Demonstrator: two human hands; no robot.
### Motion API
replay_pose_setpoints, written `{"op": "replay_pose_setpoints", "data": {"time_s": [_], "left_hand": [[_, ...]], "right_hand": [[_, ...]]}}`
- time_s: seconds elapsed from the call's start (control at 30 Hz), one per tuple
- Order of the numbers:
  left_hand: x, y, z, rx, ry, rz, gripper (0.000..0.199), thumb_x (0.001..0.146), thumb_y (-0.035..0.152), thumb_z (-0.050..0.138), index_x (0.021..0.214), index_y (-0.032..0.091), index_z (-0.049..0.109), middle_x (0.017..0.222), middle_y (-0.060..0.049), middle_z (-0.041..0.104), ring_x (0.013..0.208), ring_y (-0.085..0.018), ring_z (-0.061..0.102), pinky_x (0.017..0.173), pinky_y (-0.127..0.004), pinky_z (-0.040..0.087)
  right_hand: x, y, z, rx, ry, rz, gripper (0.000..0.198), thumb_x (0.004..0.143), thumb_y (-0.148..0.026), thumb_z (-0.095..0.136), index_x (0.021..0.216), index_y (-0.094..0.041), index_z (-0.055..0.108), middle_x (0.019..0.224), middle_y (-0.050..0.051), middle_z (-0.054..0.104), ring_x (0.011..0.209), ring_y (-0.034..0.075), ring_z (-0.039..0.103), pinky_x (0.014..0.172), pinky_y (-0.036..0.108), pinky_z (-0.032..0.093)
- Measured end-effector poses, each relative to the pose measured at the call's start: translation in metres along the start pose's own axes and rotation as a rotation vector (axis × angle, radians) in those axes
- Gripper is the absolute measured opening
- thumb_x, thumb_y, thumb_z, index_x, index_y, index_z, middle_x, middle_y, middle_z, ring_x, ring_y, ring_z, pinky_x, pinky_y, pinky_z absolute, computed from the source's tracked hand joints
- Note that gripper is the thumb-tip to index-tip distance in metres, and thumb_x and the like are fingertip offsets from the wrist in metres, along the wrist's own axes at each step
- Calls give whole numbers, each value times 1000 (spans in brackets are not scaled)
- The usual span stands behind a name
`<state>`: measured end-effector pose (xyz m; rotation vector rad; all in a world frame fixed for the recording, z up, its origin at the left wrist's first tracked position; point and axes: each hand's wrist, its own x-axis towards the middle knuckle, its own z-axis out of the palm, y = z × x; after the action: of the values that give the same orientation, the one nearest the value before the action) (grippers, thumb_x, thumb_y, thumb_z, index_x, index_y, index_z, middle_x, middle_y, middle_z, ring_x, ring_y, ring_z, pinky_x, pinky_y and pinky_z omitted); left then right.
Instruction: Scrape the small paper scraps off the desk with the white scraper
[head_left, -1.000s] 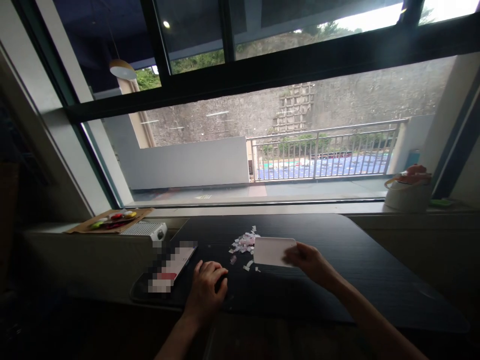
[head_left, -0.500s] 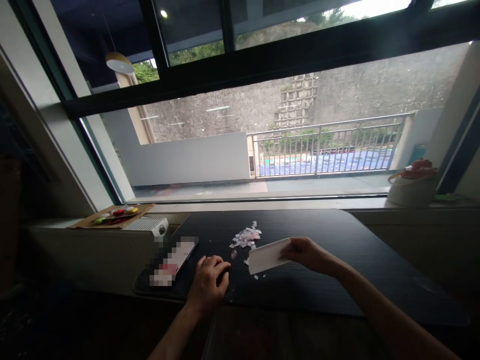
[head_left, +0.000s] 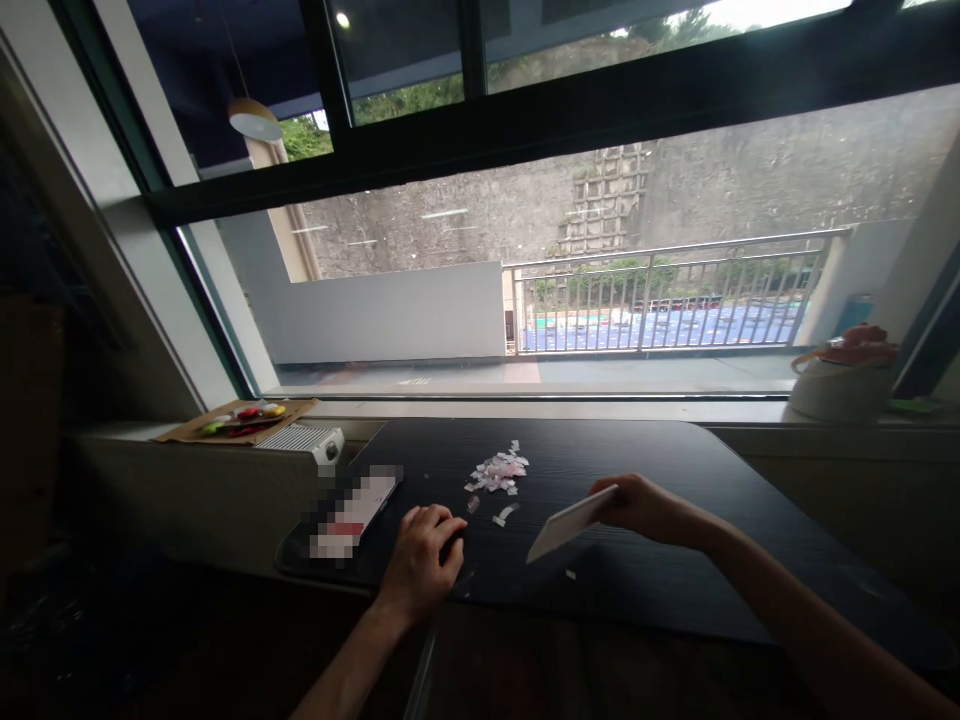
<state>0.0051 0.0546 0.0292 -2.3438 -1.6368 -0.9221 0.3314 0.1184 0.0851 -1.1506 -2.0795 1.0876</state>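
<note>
My right hand (head_left: 645, 508) grips a thin white card (head_left: 568, 523) by its far right end. The card is tilted above the dark tabletop (head_left: 637, 590), its lower left edge close to the surface; whether it touches I cannot tell. To the card's left lies a heap of small pale paper scraps (head_left: 499, 472), with a few loose scraps (head_left: 505, 515) nearer to me. One lone scrap (head_left: 571, 575) sits below the card. My left hand (head_left: 426, 555) rests on the table left of the scraps, fingers loosely bent, thumb apart, holding nothing visible.
A pixelated flat object (head_left: 356, 515) lies at the table's left end. Beyond the table are a white ridged unit (head_left: 304, 440), a brown board with colourful items (head_left: 244, 420) and a large window. A pale jug-like container (head_left: 844, 385) stands on the sill at right.
My right hand has moved the card rightward, away from the heap, and turned it more edge-on. A lone scrap now lies farther right and nearer me. My left hand stays put; the view shifted slightly.
</note>
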Motion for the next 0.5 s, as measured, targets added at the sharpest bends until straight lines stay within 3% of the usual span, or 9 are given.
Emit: {"op": "replay_pose_setpoints", "data": {"time_s": [0.13, 0.33, 0.5], "left_hand": [[-1, 2, -1, 22, -6, 7, 23, 80, 20, 50, 96, 23, 67, 91, -4, 63, 91, -21, 61, 97, -48, 42], [-2, 0, 2, 16, -2, -4, 23, 80, 19, 51, 96, 24, 66, 93, -4, 63, 93, -21, 61, 100, -50, 38], [-3, -3, 3, -8, 17, 12, 23, 80, 21, 50, 95, 24, 67, 93, -4, 64, 92, -22, 62, 99, -52, 40]], "right_hand": [[9, -3, 12, 16, 10, -7, 14, 70, -25, 64, 76, -17, 73, 66, -1, 69, 64, 18, 61, 60, 28, 47], [-26, 18, -20, 61, 9, 89, 9, 63, -26, 72, 67, -18, 71, 60, 1, 69, 60, 20, 62, 55, 29, 47], [-41, 31, -30, 169, 83, 136, 23, 62, -35, 73, 75, -17, 65, 72, 2, 71, 67, 20, 65, 61, 31, 51]]}}
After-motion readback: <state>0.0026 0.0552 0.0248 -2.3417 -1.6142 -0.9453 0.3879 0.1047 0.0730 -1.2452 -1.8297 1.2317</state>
